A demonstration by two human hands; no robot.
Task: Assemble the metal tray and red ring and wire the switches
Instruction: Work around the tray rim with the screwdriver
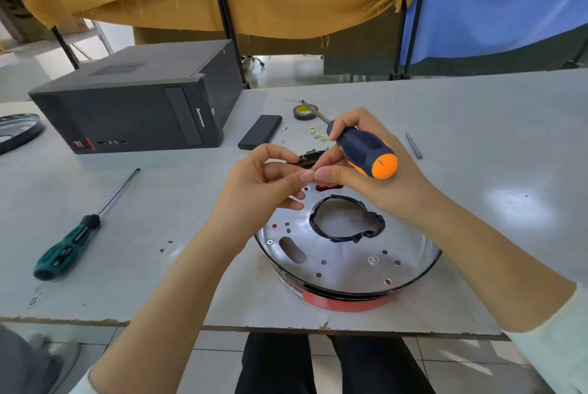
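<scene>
A round metal tray [346, 263] sits on a red ring [346, 303] at the table's front edge. A loop wrapped in black tape [346, 221] lies around the tray's centre hole. My right hand [359, 170] grips a blue and orange screwdriver [366, 150], shaft pointing away, above the tray's far rim. Its thumb and forefinger meet the fingertips of my left hand [270, 180]. Together they pinch something very small, too small to identify. A dark part [307, 158] shows just behind the fingers.
A green-handled screwdriver [74, 234] lies at left. A black computer case [136, 100] stands at back left. Behind the hands lie a black flat box [260, 132], a tape roll [304, 112], small brass terminals [316, 133] and a grey bit [413, 146].
</scene>
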